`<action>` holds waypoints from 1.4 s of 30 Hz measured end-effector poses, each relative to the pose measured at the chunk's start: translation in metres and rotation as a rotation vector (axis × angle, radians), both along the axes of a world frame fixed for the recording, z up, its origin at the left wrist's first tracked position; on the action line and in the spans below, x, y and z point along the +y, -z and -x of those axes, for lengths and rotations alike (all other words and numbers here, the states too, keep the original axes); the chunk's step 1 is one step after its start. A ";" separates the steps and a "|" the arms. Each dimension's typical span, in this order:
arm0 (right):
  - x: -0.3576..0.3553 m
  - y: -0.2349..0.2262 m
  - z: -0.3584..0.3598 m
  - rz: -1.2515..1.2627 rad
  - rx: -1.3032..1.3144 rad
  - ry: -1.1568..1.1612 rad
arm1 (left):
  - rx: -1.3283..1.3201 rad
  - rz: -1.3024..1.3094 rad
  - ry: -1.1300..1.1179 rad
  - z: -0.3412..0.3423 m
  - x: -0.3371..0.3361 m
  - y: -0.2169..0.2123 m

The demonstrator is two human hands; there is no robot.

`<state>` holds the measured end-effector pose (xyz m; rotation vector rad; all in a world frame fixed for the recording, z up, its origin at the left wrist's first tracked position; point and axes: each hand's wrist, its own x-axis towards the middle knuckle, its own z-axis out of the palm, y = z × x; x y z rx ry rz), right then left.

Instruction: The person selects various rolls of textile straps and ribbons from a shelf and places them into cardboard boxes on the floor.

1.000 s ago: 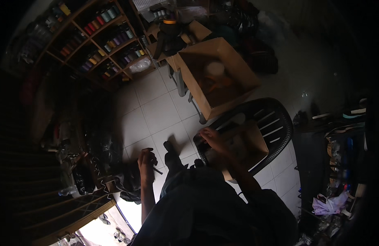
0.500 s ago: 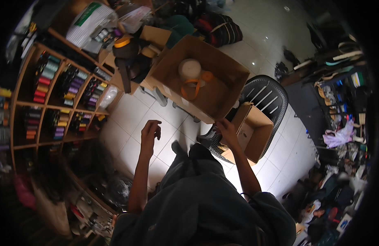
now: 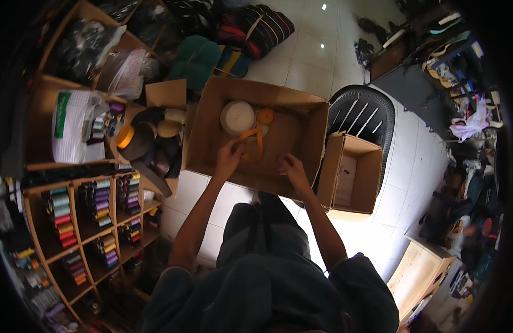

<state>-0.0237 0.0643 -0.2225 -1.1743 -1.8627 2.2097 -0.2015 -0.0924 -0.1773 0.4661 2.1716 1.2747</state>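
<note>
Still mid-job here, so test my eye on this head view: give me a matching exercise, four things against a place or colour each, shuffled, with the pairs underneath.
Things:
1. ribbon beside the left hand
2. round roll in the large box
3. small box
4. thread spools

Places and colours:
A. on the black chair
B. white
C. in the compartments of the wooden shelf
D. orange

Right pairs: 1-D, 2-B, 3-A, 4-C.
</note>
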 end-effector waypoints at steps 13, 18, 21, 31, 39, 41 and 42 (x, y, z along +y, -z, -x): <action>-0.002 0.012 0.024 0.012 -0.135 0.354 | -0.038 -0.093 0.286 0.117 0.129 0.318; -0.015 0.039 -0.004 -0.069 -0.313 0.492 | 0.953 0.476 0.778 0.062 0.177 0.339; -0.026 0.037 0.004 -0.063 -0.314 0.477 | 0.976 0.568 0.816 0.075 0.177 0.337; -0.038 0.024 -0.007 -0.256 -0.232 0.477 | 0.442 0.034 0.679 0.088 0.181 0.253; -0.053 -0.062 -0.003 -0.302 0.014 0.488 | 0.254 0.077 0.805 -0.005 0.095 -0.012; -0.054 -0.117 -0.007 -0.320 0.000 0.440 | 0.360 -0.083 0.856 -0.031 0.083 -0.067; -0.052 -0.124 -0.017 -0.229 0.003 0.369 | 0.392 -0.180 0.851 -0.047 0.081 -0.079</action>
